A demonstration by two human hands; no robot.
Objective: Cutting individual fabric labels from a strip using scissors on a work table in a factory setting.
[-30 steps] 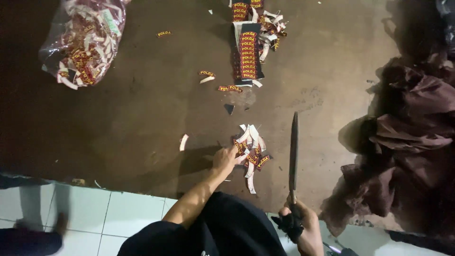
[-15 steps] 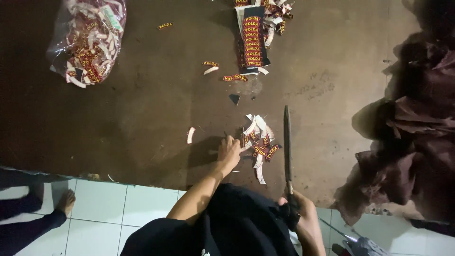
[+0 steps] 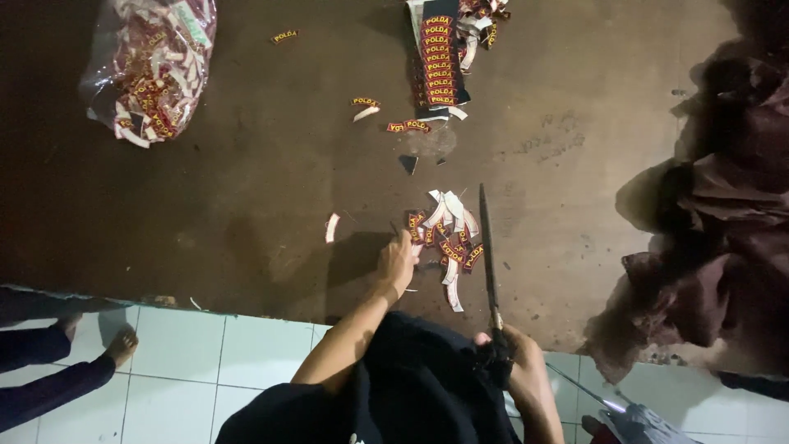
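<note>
Dark brown floor matting (image 3: pixel 246 164) fills most of my view, meeting white tile (image 3: pixel 205 362) along its near edge. I note the right hand (image 3: pixel 514 362) clamped around the dark handle of long scissors (image 3: pixel 488 247). Their long axis runs almost straight away from the body, tips pointing to the far side of the mat, with a slight lean to the left. The blades appear together, lying just right of a small pile of patches (image 3: pixel 448 238).

The left hand (image 3: pixel 397 263) rests at the near left edge of that pile, fingers curled onto the pieces; I cannot tell whether it pinches one or merely presses down. The patches are small curved strips, dark red with yellow, some showing white backs.

Farther off lies an uncut strip of patches (image 3: pixel 440 57), a few loose ones beside it. A clear bag of patches (image 3: pixel 152 66) sits far left. Dark maroon cloth (image 3: pixel 723 247) is heaped at the right. Another person's bare foot (image 3: pixel 122 345) stands on the tile, left.
</note>
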